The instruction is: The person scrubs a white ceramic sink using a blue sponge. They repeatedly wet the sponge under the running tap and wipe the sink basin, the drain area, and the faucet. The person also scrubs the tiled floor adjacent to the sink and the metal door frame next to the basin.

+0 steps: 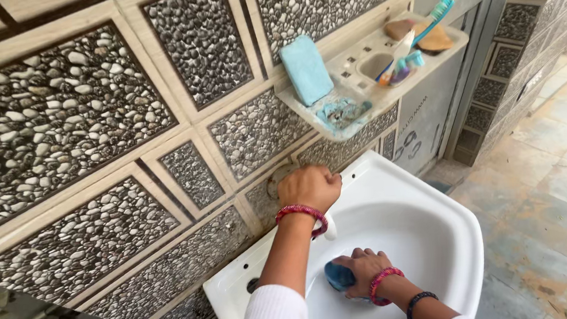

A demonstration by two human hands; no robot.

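My left hand is closed over the tap at the back of a white wash basin; the tap is almost wholly hidden under the fingers, with only a pale bit of spout showing below the wrist. My right hand is down inside the bowl, pressing a blue scrubber against the white surface. Both wrists wear red bangles, and the right one also has a dark band. White sleeves cover both forearms.
A pebble-patterned tiled wall runs behind the basin. Above it a pale shelf holds a light blue block, a teal toothbrush, brown soap bars and a small tube. A tiled floor lies to the right.
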